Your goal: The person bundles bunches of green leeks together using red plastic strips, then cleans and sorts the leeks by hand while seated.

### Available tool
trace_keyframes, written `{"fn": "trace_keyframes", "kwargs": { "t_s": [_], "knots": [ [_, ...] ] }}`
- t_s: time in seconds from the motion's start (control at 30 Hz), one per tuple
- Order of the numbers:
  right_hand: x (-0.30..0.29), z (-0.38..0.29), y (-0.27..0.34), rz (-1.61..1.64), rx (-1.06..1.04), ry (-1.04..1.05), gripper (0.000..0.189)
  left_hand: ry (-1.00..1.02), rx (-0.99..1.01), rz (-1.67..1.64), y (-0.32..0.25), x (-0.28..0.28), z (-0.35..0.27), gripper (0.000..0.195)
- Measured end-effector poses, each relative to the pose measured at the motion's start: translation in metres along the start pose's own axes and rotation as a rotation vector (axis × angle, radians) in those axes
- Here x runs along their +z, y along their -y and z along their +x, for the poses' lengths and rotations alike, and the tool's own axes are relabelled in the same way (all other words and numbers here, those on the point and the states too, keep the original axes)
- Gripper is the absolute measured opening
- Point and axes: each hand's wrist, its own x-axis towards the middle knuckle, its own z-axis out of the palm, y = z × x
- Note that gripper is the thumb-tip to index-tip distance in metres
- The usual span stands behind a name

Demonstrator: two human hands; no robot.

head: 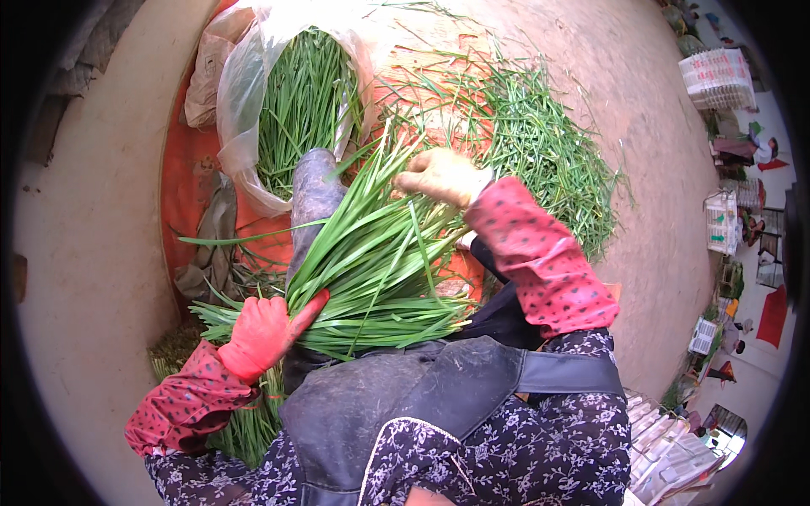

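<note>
A fanned-out bunch of long green leaf stalks, likely garlic chives (367, 265), lies across my lap over a dark apron (380, 392). My left hand (269, 326), in a red rubber glove, is closed around the bunch at its left end, with a finger laid over the leaves. My right hand (440, 177), in a pale yellowish glove, is at the upper right ends of the stalks with its fingers bent; whether it pinches a stalk is not clear. Both forearms wear red spotted sleeve covers.
An open clear plastic bag (237, 120) of green stalks stands ahead on an orange sheet (183, 221). A heap of loose trimmings (550, 164) lies right of it. More bundled stalks (250, 430) are beside my left elbow. Crates (721, 221) and other people are far right.
</note>
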Motion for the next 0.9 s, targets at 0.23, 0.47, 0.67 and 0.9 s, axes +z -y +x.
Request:
{"fn": "trace_keyframes", "kwargs": {
  "t_s": [0.23,0.47,0.67,0.9],
  "knots": [
    [-0.053,0.03,-0.102,-0.32,0.347,-0.531,0.034,-0.036,0.022,-0.013,0.002,-0.001,0.007,0.075],
    [-0.039,0.059,0.037,-0.39,-0.291,0.022,0.059,0.006,-0.001,0.058,0.0,-0.001,0.004,0.075],
    [-0.034,0.114,-0.065,-0.578,-0.198,-0.124,0.036,-0.009,-0.004,-0.005,-0.002,0.007,0.006,0.074],
    [-0.036,0.04,-0.063,0.155,-0.28,0.042,0.059,-0.001,-0.018,-0.02,-0.002,0.007,-0.001,0.073]
  ]
}}
